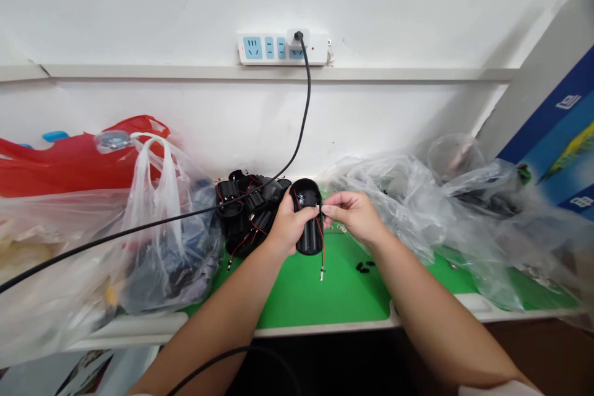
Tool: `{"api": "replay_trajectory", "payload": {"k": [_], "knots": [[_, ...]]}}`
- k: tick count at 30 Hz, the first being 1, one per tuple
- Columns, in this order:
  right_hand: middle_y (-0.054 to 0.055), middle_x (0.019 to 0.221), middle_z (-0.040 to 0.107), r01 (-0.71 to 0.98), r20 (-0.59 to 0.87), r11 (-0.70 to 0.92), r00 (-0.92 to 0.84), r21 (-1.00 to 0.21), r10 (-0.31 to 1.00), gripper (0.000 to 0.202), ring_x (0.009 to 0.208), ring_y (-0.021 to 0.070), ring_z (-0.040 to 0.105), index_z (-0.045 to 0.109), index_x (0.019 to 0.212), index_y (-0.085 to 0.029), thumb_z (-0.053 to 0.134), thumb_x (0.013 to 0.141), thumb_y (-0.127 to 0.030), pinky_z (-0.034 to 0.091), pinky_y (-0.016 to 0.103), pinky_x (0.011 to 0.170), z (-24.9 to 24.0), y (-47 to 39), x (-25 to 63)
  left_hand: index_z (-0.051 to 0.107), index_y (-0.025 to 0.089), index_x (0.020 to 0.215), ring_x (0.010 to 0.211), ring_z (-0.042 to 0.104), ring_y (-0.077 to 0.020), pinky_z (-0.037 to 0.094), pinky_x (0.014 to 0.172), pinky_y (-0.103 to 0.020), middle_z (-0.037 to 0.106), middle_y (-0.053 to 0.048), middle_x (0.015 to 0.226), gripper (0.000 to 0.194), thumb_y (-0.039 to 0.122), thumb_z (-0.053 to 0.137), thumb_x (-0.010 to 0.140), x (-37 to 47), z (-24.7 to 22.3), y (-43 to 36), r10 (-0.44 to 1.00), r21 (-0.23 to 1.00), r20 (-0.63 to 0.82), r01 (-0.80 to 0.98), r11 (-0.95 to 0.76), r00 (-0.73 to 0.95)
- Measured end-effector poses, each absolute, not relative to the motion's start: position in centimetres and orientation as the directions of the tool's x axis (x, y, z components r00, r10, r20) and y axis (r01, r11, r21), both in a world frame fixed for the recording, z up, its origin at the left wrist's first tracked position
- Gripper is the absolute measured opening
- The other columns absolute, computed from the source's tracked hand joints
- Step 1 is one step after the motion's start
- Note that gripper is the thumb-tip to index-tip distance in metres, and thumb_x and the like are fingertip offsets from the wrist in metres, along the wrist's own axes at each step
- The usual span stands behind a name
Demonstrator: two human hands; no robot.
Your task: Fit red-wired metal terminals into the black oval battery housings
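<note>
A black plastic housing (310, 232) with a rounded top is held upright above the green mat (325, 297). My left hand (290, 223) grips it from the left, the thumb lying across its front. A red wire with a small metal end (322, 273) hangs down its right side. My right hand (352, 215) is at the housing's right edge, its thumb and forefinger pinched together; what lies between them is too small to make out. Behind my left hand is a pile of similar black housings (253, 198) with red wires.
Clear plastic bags (399, 198) stand at the right, and a filled bag (171, 253) and a red bag (83, 164) at the left. Several small black pieces (365, 268) lie on the mat. A black cable (306, 105) runs from the power strip (264, 48) across the pile.
</note>
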State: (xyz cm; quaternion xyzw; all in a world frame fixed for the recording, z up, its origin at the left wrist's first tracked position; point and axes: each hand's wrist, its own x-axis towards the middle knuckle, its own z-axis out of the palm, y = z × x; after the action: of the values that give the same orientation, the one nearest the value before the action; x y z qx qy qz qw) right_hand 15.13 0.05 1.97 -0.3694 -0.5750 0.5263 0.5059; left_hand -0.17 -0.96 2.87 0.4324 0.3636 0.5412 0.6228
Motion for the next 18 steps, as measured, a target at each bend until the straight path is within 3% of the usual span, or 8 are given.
{"api": "replay_trajectory", "payload": {"k": [6,10,14,18], "knots": [[0.001,0.057,0.063,-0.097,0.171,0.155,-0.195,-0.983,0.966,0.030,0.051,0.0122,0.059,0.066,0.079,-0.014,0.077,0.068,-0.040,0.048,0.026,0.053,1.3,0.3,14.7,0.046,0.019,0.108,0.062,0.055,-0.0086,0.050,0.057,-0.021,0.052,0.002,0.080,0.051,0.018,0.069,0.062,-0.3,2.2,-0.5,0.993,0.951,0.079,-0.307,-0.048,0.091],[0.000,0.058,0.059,0.053,0.236,0.251,-0.193,-0.967,0.952,0.031,0.051,0.0113,0.052,0.065,0.077,-0.016,0.062,0.081,-0.047,0.043,0.025,0.051,1.3,-0.2,13.7,0.044,0.019,0.110,0.060,0.053,-0.0079,0.049,0.057,-0.022,0.052,0.003,0.079,0.050,0.022,0.067,0.066,-0.7,1.6,0.2,0.990,0.959,0.132,-0.260,-0.113,0.055],[0.001,0.061,0.051,0.371,0.518,0.542,-0.173,-0.754,0.838,0.036,0.060,0.0131,0.049,0.057,0.066,-0.017,0.044,0.093,-0.037,0.039,0.026,0.058,1.8,-1.2,12.5,0.049,0.015,0.104,0.067,0.054,-0.0072,0.049,0.067,-0.021,0.055,0.001,0.082,0.043,0.020,0.066,0.065,-1.0,1.4,0.6,0.975,0.957,0.217,-0.187,-0.221,-0.045],[0.003,0.071,0.052,0.469,0.583,0.627,-0.258,-0.622,0.771,0.026,0.067,0.0150,0.051,0.056,0.079,-0.017,0.036,0.095,-0.026,0.039,0.028,0.064,2.0,-1.8,12.2,0.051,0.014,0.104,0.072,0.055,-0.0082,0.049,0.074,-0.022,0.058,0.000,0.086,0.043,0.020,0.067,0.064,-1.1,1.5,0.5,0.967,0.952,0.251,-0.166,-0.256,-0.053]]}}
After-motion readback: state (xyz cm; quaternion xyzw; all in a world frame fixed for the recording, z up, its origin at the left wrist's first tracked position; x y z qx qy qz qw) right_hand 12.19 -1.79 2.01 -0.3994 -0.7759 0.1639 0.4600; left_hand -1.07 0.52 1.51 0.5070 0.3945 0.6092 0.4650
